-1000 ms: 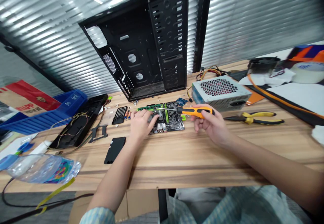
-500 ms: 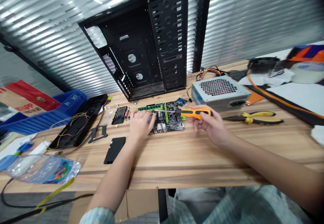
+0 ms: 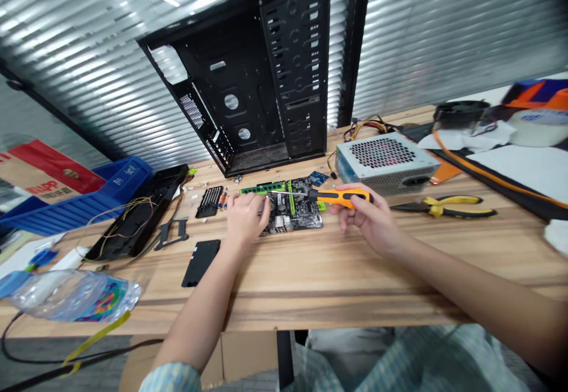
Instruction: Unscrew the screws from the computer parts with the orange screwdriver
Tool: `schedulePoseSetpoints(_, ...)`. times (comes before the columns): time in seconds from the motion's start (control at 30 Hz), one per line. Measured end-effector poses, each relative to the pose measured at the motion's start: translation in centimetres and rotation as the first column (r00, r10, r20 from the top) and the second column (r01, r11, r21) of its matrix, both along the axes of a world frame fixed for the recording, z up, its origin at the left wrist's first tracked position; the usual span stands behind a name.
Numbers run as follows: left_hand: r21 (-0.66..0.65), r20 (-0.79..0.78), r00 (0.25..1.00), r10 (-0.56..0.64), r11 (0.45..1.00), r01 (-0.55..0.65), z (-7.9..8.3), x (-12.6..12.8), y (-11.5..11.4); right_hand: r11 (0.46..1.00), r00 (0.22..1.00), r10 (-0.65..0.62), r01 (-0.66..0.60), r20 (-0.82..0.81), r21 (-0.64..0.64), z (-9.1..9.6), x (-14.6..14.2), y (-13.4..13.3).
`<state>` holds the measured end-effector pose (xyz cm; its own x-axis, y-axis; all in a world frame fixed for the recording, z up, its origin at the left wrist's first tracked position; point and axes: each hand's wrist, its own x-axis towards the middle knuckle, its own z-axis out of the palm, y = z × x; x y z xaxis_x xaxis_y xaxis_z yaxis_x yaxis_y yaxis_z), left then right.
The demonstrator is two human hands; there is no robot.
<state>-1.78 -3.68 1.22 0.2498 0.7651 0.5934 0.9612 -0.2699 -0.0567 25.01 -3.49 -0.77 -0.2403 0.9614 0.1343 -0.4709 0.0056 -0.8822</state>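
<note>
A black-and-green motherboard point(image 3: 306, 217) lies flat on the wooden table, with a green memory stick point(image 3: 270, 187) along its far side. Over the board's left part is my left hand point(image 3: 246, 217), its fingers curled down on the board and thumb to the right. A small grey part shows between thumb and fingers; the fingertips are partly hidden. My right hand point(image 3: 366, 217) grips an orange-and-black screwdriver point(image 3: 341, 196) by its handle. The screwdriver lies nearly level, its shaft pointing left across the board and its tip close to my left fingers.
Behind the board stands an open black computer case point(image 3: 248, 84). To the right are a power supply point(image 3: 388, 158) and yellow pliers point(image 3: 448, 206). Leftward lie a bit set point(image 3: 209, 201), black bracket point(image 3: 172, 233), black drive point(image 3: 201, 263), blue bin point(image 3: 119, 182) and water bottle point(image 3: 80, 294).
Very little differs. My left thumb and fingers have shifted slightly over the board, and the screwdriver tip has moved a touch. My right hand keeps its grip.
</note>
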Motion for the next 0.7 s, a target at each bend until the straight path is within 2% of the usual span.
schedulePoseSetpoints(0.4,0.021,-0.027,1.0,0.007,1.0,-0.006,-0.49,-0.34,0.14,1.0,1.0,0.001,-0.001,0.018,0.01,-0.1,0.04,0.01)
schedulePoseSetpoints(0.7,0.008,-0.037,0.999,-0.01,1.0,0.011,-0.28,-0.28,0.2,1.0,1.0,0.0,0.0,0.001,0.014,-0.31,0.04,0.16)
